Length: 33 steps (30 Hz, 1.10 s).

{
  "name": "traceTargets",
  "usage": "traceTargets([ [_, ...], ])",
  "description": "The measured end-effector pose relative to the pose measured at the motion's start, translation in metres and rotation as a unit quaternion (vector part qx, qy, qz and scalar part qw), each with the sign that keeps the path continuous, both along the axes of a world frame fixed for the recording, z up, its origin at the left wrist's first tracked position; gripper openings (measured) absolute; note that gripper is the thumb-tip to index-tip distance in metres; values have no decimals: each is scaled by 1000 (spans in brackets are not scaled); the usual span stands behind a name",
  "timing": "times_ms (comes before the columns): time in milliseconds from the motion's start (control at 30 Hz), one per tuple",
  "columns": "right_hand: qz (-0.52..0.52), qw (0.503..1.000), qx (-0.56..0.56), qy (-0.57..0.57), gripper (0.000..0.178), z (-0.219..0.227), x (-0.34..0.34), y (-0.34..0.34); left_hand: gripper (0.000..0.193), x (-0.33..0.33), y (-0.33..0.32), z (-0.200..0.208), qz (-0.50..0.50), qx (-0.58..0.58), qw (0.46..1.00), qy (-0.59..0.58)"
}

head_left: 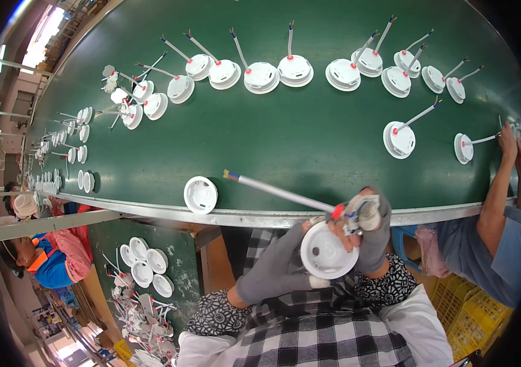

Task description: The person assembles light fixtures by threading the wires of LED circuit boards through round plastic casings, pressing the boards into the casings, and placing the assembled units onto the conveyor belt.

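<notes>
My left hand point(277, 264), in a grey glove with bare fingertips, grips a round white plastic housing point(325, 262) by its rim. The housing's hollow side, with a dark hole in it, faces up. My right hand point(375, 235), gloved too, is closed on a cable assembly point(285, 194) just above the housing. Its white cable points left toward the table, with stripped wire ends at the tip, a red collar and a small whitish part near my fingers. Some right fingertips reach over the housing. A similar empty housing point(200, 196) lies on the table edge to the left.
Several white housings with cables point(262, 77) stand across the green table point(242, 134). At left, a lower surface point(178, 263) holds more housings and a heap of cable assemblies point(144, 324). A co-worker's arms point(498, 174) reach in at right, above yellow crates point(475, 315). Another person point(58, 254) sits at left.
</notes>
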State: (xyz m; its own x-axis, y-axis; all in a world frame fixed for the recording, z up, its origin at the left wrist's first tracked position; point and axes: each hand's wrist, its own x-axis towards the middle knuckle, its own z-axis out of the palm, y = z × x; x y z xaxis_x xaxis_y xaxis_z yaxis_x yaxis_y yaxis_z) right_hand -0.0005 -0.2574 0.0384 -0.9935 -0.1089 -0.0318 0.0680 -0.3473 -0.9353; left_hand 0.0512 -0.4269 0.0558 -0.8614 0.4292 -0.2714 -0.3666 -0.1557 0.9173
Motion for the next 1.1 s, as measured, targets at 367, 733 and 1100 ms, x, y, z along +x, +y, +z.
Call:
traceTargets([
  [367, 191, 964, -177, -54, 30, 5, 15, 79, 79, 14, -26, -10, 179, -431, 871, 153],
  [733, 277, 947, -45, -155, 21, 19, 14, 71, 78, 26, -36, -8, 194, -478, 837, 186],
  [1100, 291, 925, 232, -80, 21, 44, 4, 45, 56, 25, -39, -11, 134, -655, 620, 410],
])
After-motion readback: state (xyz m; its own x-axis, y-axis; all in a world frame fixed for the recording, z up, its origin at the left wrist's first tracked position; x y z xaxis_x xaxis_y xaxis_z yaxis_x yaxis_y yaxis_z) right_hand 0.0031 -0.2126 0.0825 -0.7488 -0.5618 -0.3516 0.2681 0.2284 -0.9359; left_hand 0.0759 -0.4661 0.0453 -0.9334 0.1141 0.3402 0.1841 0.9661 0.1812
